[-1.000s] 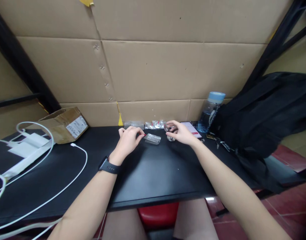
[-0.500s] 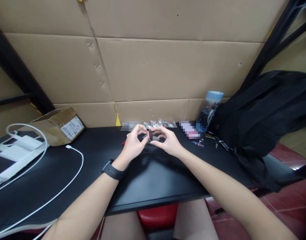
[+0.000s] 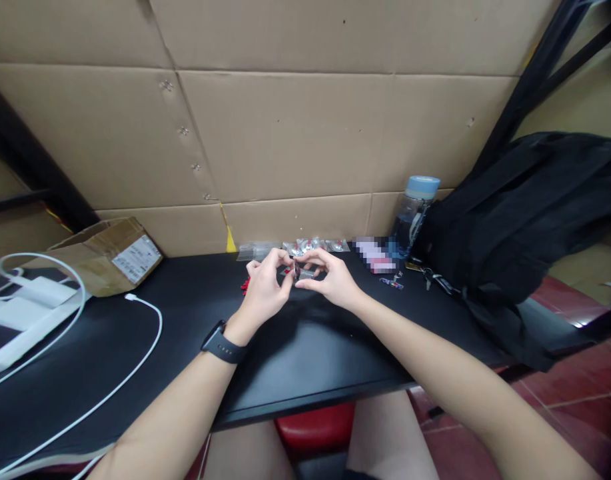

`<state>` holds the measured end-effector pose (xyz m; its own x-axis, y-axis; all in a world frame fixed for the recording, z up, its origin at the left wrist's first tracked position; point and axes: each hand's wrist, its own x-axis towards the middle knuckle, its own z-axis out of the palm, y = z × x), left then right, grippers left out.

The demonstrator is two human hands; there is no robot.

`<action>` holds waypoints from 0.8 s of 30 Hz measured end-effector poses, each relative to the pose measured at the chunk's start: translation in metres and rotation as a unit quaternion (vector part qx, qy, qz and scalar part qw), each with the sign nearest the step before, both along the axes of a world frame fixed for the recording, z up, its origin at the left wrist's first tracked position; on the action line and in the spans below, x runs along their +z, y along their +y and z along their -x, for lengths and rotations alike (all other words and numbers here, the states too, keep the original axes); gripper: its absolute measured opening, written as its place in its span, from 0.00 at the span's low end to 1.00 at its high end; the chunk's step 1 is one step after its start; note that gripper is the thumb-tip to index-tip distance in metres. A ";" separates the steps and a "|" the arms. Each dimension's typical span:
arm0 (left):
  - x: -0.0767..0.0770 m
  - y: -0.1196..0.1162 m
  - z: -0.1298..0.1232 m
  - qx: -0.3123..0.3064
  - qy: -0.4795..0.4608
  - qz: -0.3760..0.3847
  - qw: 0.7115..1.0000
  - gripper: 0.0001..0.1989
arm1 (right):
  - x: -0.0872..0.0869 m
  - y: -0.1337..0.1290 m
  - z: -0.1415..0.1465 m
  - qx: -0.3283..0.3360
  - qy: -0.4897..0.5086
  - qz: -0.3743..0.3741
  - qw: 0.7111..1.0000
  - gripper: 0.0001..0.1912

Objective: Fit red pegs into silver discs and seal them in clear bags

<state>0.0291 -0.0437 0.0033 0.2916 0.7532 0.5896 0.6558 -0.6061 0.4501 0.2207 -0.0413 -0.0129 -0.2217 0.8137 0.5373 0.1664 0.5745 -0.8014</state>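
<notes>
Between my hands is a small dark, shiny disc (image 3: pixel 296 271), seen nearly edge-on and held upright above the black table. My left hand (image 3: pixel 266 283) pinches it between thumb and fingertips. My right hand (image 3: pixel 330 277) curves around its other side, thumb and index fingertip at its edge. Just past the fingers, several small clear bags with shiny round pieces and bits of red (image 3: pixel 310 246) lie along the wall. Flat clear plastic bags (image 3: pixel 258 251) are left of them. Some small red pieces (image 3: pixel 245 285) show beside my left hand, partly hidden by it.
On the left stand an open cardboard box (image 3: pixel 118 257) and a white power strip with chargers (image 3: pixel 35 303); a white cable (image 3: pixel 158 333) curves over the black table (image 3: pixel 305 373). To the right are a blue-lidded bottle (image 3: pixel 412 220), keys (image 3: pixel 430 279), a small keychain (image 3: pixel 392 283) and a black backpack (image 3: pixel 525 213).
The disc has turned slightly between my fingertips and shows more edge-on. My head view has shifted a little, so the surroundings sit further left. Both hands stay at the disc.
</notes>
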 end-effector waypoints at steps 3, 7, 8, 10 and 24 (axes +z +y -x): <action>-0.001 -0.001 0.000 0.001 0.017 -0.025 1.000 0.08 | 0.000 -0.001 0.001 0.004 0.010 0.018 1.000 0.25; -0.001 -0.002 -0.001 0.006 0.051 -0.069 0.996 0.07 | 0.000 -0.001 0.003 0.027 0.055 0.071 0.996 0.26; -0.001 -0.002 -0.001 0.006 0.058 -0.079 0.995 0.07 | 0.001 -0.001 0.003 0.033 0.066 0.083 0.994 0.26; -0.001 -0.003 -0.002 0.007 0.069 -0.091 0.993 0.06 | 0.001 -0.001 0.003 0.041 0.081 0.103 0.991 0.26; 0.002 -0.009 -0.002 -0.008 0.092 -0.188 0.978 0.06 | 0.010 -0.008 0.003 0.094 0.150 0.219 0.960 0.21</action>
